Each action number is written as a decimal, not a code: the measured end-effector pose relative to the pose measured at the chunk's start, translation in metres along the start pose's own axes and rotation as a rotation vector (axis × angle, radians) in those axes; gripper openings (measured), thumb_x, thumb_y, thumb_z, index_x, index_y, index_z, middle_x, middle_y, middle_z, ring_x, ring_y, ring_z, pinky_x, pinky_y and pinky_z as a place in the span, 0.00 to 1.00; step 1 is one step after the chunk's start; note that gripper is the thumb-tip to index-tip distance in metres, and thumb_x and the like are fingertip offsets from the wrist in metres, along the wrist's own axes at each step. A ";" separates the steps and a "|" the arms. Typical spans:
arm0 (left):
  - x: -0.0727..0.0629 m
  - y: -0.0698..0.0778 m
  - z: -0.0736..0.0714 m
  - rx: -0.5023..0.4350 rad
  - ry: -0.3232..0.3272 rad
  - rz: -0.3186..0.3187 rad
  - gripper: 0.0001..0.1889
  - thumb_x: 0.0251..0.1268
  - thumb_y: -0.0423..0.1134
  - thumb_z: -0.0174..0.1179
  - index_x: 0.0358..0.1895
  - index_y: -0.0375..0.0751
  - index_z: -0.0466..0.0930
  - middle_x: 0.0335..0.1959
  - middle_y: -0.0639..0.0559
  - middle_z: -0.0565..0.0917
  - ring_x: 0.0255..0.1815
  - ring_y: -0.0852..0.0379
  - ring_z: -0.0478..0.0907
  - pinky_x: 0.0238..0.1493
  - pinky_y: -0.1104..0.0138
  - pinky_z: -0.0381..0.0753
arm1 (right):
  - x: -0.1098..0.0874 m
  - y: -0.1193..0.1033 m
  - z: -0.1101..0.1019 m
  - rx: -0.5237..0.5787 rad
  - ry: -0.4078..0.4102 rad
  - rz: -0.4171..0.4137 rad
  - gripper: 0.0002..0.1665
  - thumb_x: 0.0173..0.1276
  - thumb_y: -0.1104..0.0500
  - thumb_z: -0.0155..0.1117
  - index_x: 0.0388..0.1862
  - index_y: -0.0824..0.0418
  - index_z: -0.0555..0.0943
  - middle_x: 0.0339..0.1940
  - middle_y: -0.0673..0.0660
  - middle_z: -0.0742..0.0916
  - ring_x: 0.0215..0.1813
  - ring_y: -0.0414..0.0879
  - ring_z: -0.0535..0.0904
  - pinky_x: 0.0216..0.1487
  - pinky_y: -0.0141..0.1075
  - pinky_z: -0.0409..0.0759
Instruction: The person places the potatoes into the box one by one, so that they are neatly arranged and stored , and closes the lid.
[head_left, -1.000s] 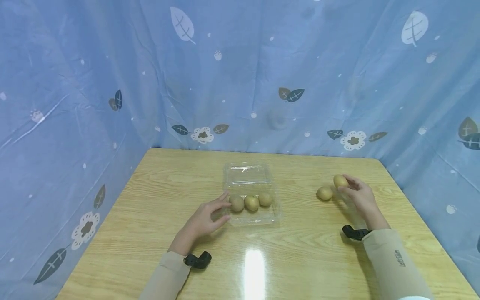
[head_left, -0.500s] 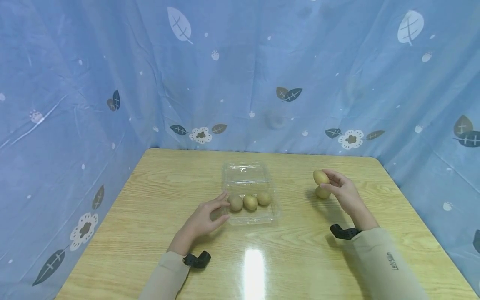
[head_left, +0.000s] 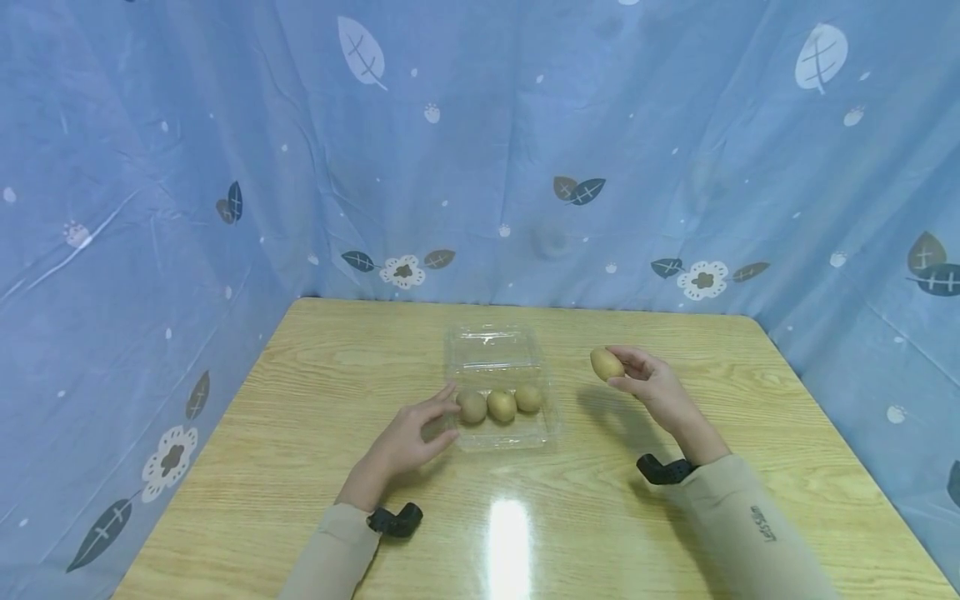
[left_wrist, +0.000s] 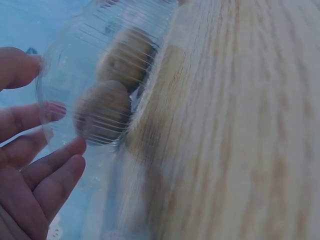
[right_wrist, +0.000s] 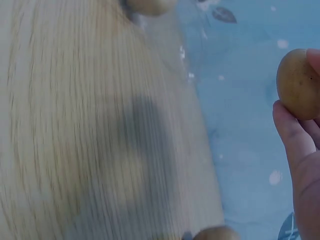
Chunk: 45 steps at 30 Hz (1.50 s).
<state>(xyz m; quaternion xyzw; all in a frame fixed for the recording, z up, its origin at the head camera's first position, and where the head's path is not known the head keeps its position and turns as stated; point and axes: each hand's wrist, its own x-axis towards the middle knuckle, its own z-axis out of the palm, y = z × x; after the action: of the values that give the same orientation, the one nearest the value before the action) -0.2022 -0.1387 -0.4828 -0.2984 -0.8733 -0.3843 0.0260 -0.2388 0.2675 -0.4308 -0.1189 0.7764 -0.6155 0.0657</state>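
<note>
In the head view, my right hand [head_left: 660,398] pinches a small potato [head_left: 607,364] and holds it above the table, right of a clear plastic clamshell box. The right wrist view shows this potato [right_wrist: 297,85] between thumb and fingers. My left hand [head_left: 412,433] rests at the box's left side, its spread fingertips right at the clear wall [left_wrist: 65,95]. Lid raised at the back, the box [head_left: 510,437] has three potatoes [head_left: 502,407] in a row inside. Another potato [right_wrist: 217,234] lies on the table, hidden behind my right hand in the head view.
The wooden table [head_left: 337,350] reaches back to a blue patterned curtain [head_left: 480,167], which also hangs at both sides. Black wrist devices [head_left: 395,520] sit on both forearms. A bright light reflection [head_left: 509,550] lies on the tabletop near the front.
My right hand has carried its potato leftward, passing over the loose potato and getting nearer the box. The left hand and the box have stayed in place.
</note>
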 end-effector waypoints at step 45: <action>0.000 -0.002 0.001 -0.004 0.006 0.012 0.21 0.66 0.42 0.59 0.59 0.39 0.75 0.73 0.44 0.60 0.69 0.47 0.65 0.67 0.55 0.70 | 0.048 -0.025 0.118 -0.118 -0.658 -0.136 0.33 0.63 0.66 0.63 0.68 0.60 0.69 0.68 0.58 0.73 0.66 0.49 0.71 0.66 0.41 0.73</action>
<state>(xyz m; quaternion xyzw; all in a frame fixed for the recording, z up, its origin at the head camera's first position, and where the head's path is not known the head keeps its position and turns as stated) -0.2028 -0.1392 -0.4843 -0.3027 -0.8705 -0.3869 0.0302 -0.2530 0.1384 -0.4324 -0.3664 0.7379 -0.5012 0.2647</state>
